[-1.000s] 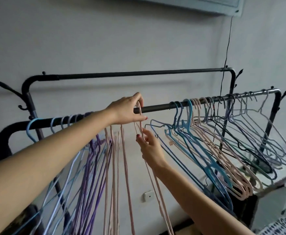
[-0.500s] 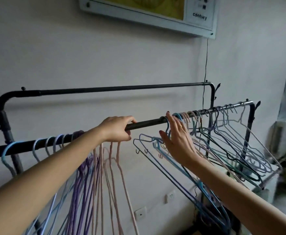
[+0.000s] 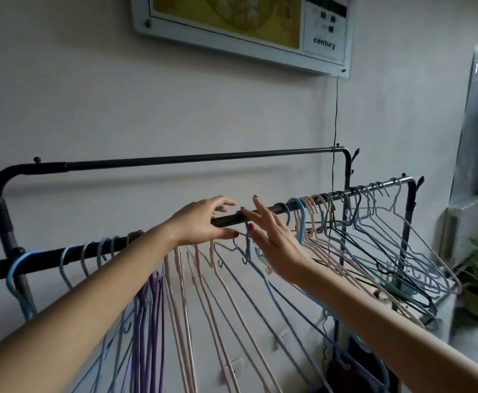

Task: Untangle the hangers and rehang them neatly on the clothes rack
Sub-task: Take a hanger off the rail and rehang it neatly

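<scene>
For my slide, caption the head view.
Both hands, left and right, reach to the front rail between sorted and tangled hangers.

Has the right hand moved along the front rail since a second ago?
Yes. The right hand has risen from below the front rail to its level; its straight fingers now cross the bar beside the left hand.

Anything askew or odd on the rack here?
Yes: the hangers right of the right hand on the front rail lie crossed and tilted, while those on the left hang straight.
</scene>
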